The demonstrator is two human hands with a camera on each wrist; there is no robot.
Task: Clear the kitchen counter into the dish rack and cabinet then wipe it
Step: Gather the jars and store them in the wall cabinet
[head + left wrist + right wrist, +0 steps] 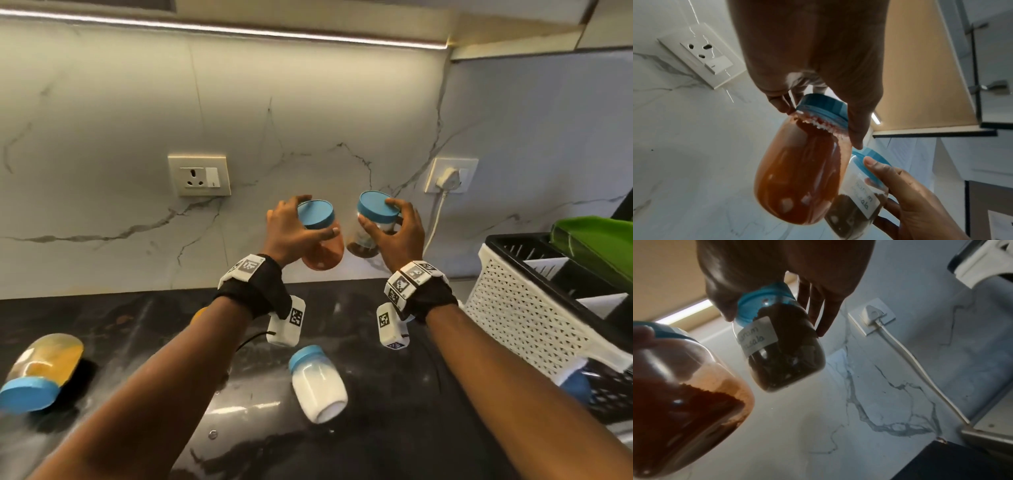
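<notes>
Left hand (291, 233) grips blue-lidded clear jar of orange powder (323, 248); right hand (399, 236) grips blue-lidded labelled jar of brown spice (364, 241), frame centre. Keep both upright while shelving.

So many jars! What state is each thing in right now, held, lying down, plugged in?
Left hand: grips the orange jar by its lid.
Orange jar: lifted, tilted, lid on.
Right hand: grips the brown jar by its lid.
Brown jar: lifted, tilted, lid on, labelled.
White jar: lying on the counter, lid on.
Yellow jar: lying on the counter, lid on.
Left socket: nothing plugged in.
Right socket: plug in.
</notes>
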